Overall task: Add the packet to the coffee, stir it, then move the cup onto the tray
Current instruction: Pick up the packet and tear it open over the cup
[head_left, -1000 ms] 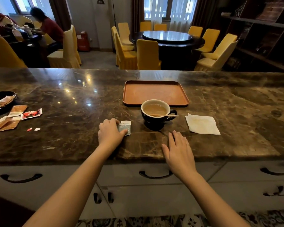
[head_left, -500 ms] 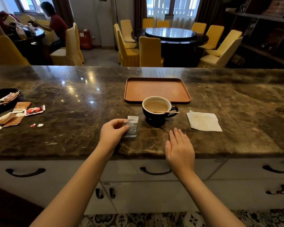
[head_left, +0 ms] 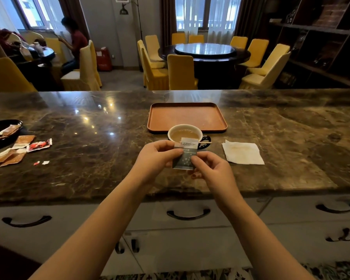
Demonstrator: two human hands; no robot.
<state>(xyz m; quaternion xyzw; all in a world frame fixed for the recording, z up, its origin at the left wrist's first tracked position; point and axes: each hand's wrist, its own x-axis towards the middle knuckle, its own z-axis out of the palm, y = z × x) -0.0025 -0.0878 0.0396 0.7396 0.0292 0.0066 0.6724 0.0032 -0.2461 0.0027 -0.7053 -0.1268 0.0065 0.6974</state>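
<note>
The packet (head_left: 186, 156) is held up over the counter (head_left: 89, 158), just in front of the cup (head_left: 185, 136). Far to the left lie some torn wrappers (head_left: 18, 148) beside a black dish (head_left: 0, 130). The left hand (head_left: 156, 158) pinches the packet's left side, and the right hand (head_left: 212, 170) pinches its right side. The cup (dark, full of milky coffee) has a stick (head_left: 204, 142) lying across its rim. Behind it sits the tray (head_left: 187, 116). On the right lies a napkin (head_left: 242, 152).
</note>
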